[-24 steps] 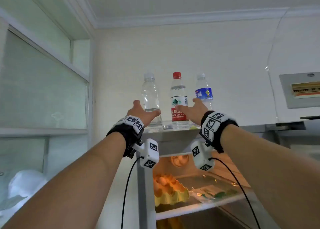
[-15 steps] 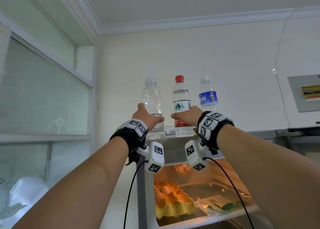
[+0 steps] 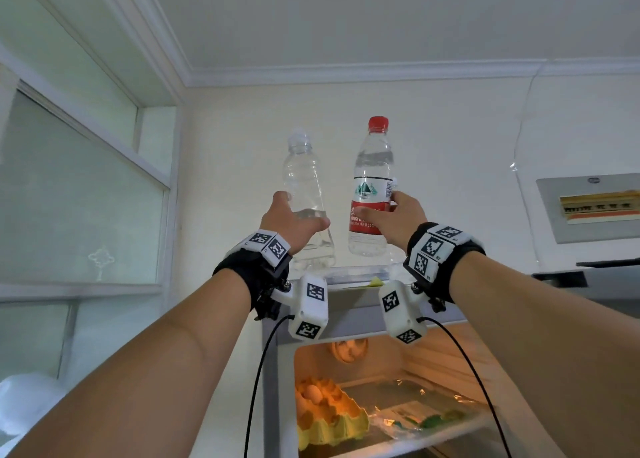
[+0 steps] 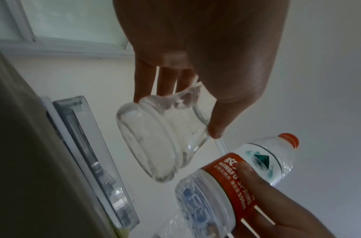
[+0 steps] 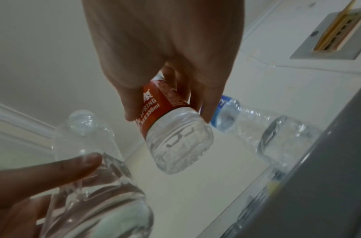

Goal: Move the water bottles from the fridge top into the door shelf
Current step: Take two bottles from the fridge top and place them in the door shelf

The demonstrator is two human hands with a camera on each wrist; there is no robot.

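Overhead, two raised hands are each gripping a water bottle just above the fridge top (image 3: 360,271).

Both forearms are reaching up and forward, wrists wearing black straps with white marker blocks. Left hand (image 3: 292,223) is wrapping its fingers and thumb around the lower body of the clear unlabelled bottle (image 3: 306,194), which is standing upright with a little water inside. Right hand (image 3: 398,220) is curling its fingers and thumb around the red label of the red-capped bottle (image 3: 372,184), held upright, clear of the surface. From the right wrist view, a blue-labelled bottle (image 5: 226,112) is sitting on the fridge top, to the right. Below, the open fridge is showing an egg carton (image 3: 332,419).
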